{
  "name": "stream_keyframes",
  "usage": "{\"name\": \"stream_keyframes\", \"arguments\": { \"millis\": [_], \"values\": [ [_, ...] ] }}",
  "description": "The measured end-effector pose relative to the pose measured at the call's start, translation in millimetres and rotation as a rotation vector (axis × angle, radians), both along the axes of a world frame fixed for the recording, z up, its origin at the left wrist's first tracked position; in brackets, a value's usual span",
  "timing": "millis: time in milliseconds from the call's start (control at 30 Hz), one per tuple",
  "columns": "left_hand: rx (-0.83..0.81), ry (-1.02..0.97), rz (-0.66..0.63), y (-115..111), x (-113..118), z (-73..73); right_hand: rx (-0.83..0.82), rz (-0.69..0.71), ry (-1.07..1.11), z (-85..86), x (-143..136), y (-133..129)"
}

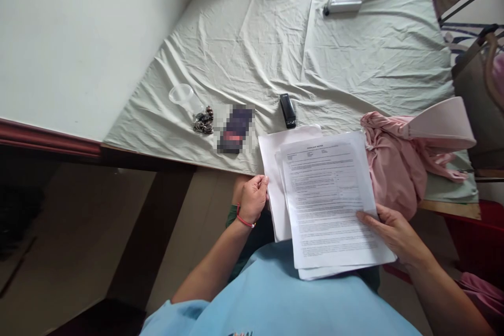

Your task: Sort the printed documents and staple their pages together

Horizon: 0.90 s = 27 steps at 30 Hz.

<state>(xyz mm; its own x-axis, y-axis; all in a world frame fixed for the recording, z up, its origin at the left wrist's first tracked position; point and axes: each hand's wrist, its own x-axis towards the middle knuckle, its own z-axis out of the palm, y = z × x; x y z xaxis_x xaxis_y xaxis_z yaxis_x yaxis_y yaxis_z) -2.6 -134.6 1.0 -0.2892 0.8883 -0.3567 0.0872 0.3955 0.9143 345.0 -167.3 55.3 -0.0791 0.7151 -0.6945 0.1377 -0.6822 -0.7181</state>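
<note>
Printed sheets point(323, 184) extend past the tabletop point(271, 58); fingers of right hand point(399, 233) grip them, left hand point(253, 199) pinches blank-faced paper point(274, 189). Slack grip could drop pages.

printed sheets point(323, 199) before you: loose stack, top page white with dense dark lines, short heading centred at the far end, boxed area on the right. text faces you, slightly skewed; under-pages peek out left and near end. you hold them by the right edge. white sheets point(276, 205): left of these, partly covered, visible face plain; you pinch their left edge.
</note>
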Motion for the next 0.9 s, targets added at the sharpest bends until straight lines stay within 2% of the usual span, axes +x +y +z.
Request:
{"name": "stream_keyframes", "arguments": {
  "millis": [167, 267, 500, 667, 900],
  "values": [
    [0.021, 0.031, -0.05, -3.9, -0.7, -1.0, 0.026, -0.154, -0.002, 4.8, 8.9, 3.7],
    [0.019, 0.0, -0.082, -5.5, 2.3, -3.6, 0.038, -0.185, -0.002, 9.8, 10.3, 10.7],
    [-0.007, -0.145, -0.06, -5.2, 15.7, -9.7, -0.01, -0.094, 0.067, 2.1, -16.6, 26.3],
    [-0.028, -0.208, -0.05, -4.7, 17.8, -7.9, -0.016, -0.086, 0.057, -5.3, -26.8, 27.6],
    [-0.023, -0.24, -0.033, -4.3, 19.2, -4.0, 0.021, -0.028, 0.014, 4.9, -25.2, 23.9]
  ]
}}
